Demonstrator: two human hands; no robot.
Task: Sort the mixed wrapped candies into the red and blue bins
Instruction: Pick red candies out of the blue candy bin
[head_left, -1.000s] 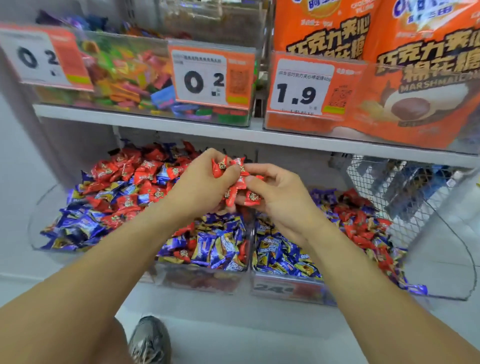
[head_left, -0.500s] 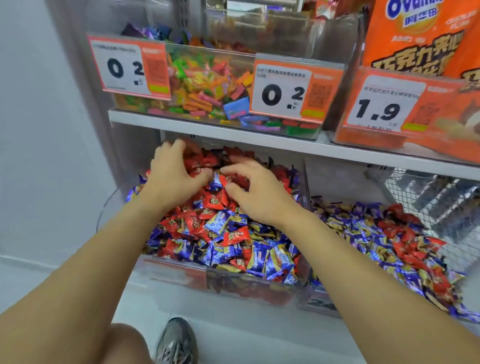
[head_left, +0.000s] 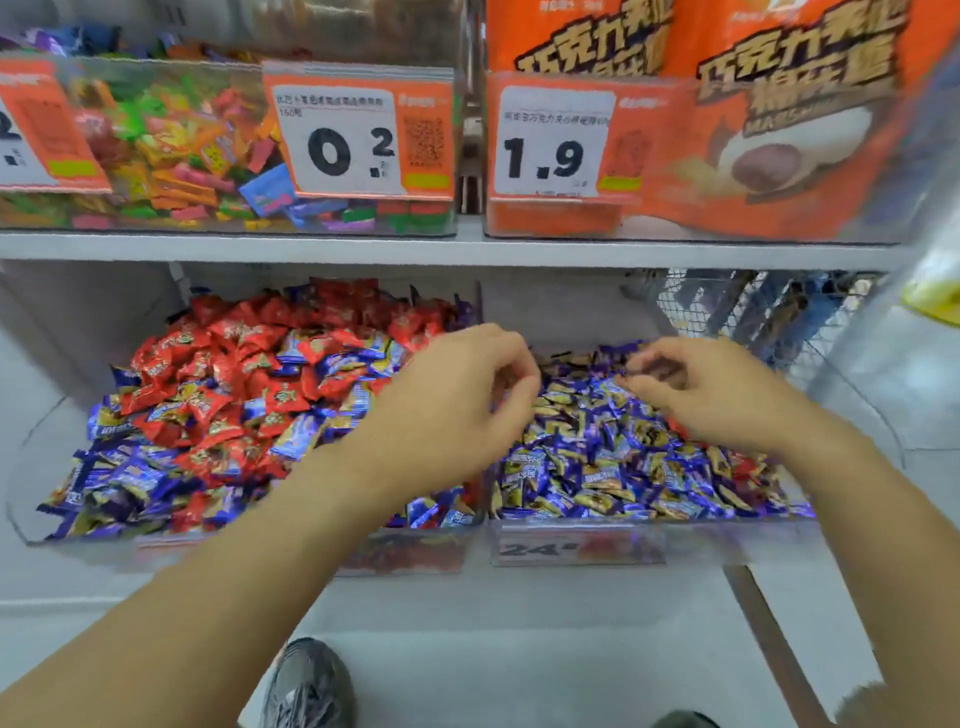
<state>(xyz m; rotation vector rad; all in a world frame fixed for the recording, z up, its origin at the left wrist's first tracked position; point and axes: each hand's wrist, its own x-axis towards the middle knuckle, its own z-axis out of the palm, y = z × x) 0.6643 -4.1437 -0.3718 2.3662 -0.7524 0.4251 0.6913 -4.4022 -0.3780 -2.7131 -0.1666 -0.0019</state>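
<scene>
**Hands swing over to the blue side**

Hands now hover over the right-hand bin, a shift from half a second ago when both were buried in the red pile of the left bin, and a second ago when they were holding a cluster of red candies up between them. Those red ones are no longer in the hands, so my read is that the batch went into the red pile and a fresh hunt is starting.

The left hand hangs above the divider between the two bins, fingers curled loosely; whether anything sits inside that curl I cannot tell, since blur smears the fingertips. The right hand floats over the back of the right bin, thumb and forefinger drawn close as if pinching, but no wrapper shows clearly between them.

Blue candies fill the bin under both hands, lying just below the palms. A few red strays peek out near the right wrist. Over on the left, red candies crown the heap, with plenty of blue wrappers along its front edge, well apart from either hand. Lots of sorting left, by the look of it.
</scene>
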